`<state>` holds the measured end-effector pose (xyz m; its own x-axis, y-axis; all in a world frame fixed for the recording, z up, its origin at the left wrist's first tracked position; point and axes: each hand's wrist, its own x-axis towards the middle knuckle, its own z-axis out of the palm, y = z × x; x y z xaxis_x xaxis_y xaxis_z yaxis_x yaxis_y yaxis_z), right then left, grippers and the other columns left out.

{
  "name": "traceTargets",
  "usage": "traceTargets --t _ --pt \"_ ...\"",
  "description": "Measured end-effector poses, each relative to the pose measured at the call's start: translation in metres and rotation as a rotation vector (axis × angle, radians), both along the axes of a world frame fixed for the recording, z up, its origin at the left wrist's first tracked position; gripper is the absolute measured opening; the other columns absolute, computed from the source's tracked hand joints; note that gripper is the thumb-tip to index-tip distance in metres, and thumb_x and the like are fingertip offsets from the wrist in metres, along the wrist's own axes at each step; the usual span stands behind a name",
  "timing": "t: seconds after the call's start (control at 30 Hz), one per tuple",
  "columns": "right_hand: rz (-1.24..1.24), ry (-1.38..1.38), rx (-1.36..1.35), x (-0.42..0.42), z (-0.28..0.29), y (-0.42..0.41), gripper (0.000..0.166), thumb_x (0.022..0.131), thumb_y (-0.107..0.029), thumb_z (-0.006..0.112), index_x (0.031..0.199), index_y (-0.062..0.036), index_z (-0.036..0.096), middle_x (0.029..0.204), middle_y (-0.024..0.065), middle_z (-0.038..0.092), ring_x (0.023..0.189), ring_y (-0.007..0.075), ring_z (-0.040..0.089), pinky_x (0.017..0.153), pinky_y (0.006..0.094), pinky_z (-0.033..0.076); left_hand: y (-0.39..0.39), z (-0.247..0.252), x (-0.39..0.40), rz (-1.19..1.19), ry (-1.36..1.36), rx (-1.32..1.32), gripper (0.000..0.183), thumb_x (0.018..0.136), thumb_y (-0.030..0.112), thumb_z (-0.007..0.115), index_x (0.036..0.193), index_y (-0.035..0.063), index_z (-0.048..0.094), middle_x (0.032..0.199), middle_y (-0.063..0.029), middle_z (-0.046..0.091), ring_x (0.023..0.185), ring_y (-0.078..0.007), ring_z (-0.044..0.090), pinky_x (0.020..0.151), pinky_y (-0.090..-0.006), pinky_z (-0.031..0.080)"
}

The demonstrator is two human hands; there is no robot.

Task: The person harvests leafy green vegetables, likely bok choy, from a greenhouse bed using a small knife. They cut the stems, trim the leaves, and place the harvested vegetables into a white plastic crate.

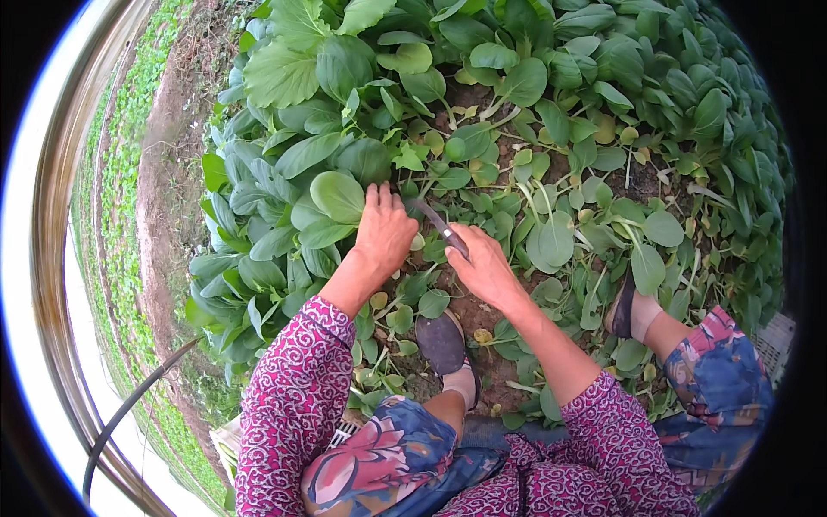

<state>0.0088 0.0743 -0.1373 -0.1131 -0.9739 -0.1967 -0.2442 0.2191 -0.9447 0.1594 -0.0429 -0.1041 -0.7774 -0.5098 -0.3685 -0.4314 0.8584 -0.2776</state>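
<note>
My left hand (386, 226) is pressed against a bok choy plant (337, 197) at the edge of the dense leaves, its fingers bent over the plant's side. The thumb and the base of the plant are hidden. In my right hand (481, 265) is a small sickle, gripped by its dark handle (456, 243). A pale metal collar joins the handle to the curved, dark blade (428, 211). That blade points up and left, and its tip lies among the leaves just right of my left fingers.
Cut and yellowing leaves (552, 242) litter the soil to the right. Denser bok choy (678, 97) stands beyond. My dark shoe (440, 342) rests on the soil below my hands. A white plastic crate (774, 342) sits at far right, and a dirt path (171, 148) runs along the left.
</note>
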Motion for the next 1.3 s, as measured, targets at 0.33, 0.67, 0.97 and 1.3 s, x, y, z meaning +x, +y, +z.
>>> traceTargets --t 0.33,0.67,0.97,1.3 --pt "0.051 0.085 0.120 0.043 -0.043 -0.061 0.035 0.086 -0.003 0.055 0.117 0.0120 0.051 0.102 0.0307 0.058 0.092 0.0459 0.060 0.084 0.0498 0.048 -0.035 -0.022 0.071 0.159 0.080 -0.084 0.034 0.064 0.010 0.069 0.097 0.0078 0.067 0.138 -0.0101 0.049 0.125 -0.0244 0.043 0.096 -0.0408 0.036" --pt "-0.057 -0.059 0.066 0.070 -0.084 -0.093 0.035 0.089 -0.009 0.055 0.122 0.0020 0.051 0.109 0.0261 0.059 0.097 0.0458 0.059 0.086 0.0501 0.047 -0.037 -0.035 0.101 0.195 0.145 -0.098 0.040 0.063 0.005 0.065 0.103 0.0075 0.064 0.144 -0.0098 0.043 0.127 -0.0253 0.041 0.091 -0.0397 0.037" --pt "0.062 0.217 0.075 0.064 -0.088 -0.094 0.039 0.089 -0.011 0.054 0.126 -0.0013 0.055 0.117 0.0263 0.059 0.101 0.0470 0.059 0.090 0.0497 0.049 -0.022 -0.039 0.111 0.213 0.198 -0.108 0.045 0.062 0.005 0.065 0.107 0.0070 0.064 0.144 -0.0112 0.043 0.124 -0.0267 0.043 0.091 -0.0401 0.037" --pt "0.116 0.153 0.023 0.073 -0.088 -0.104 0.022 0.088 -0.006 0.053 0.104 0.0084 0.058 0.095 0.0338 0.060 0.092 0.0529 0.056 0.079 0.0519 0.045 -0.057 -0.025 0.074 0.466 0.266 -0.028 0.027 0.066 0.012 0.065 0.092 0.0053 0.062 0.094 -0.0072 0.067 0.098 -0.0287 0.059 0.073 -0.0433 0.051"
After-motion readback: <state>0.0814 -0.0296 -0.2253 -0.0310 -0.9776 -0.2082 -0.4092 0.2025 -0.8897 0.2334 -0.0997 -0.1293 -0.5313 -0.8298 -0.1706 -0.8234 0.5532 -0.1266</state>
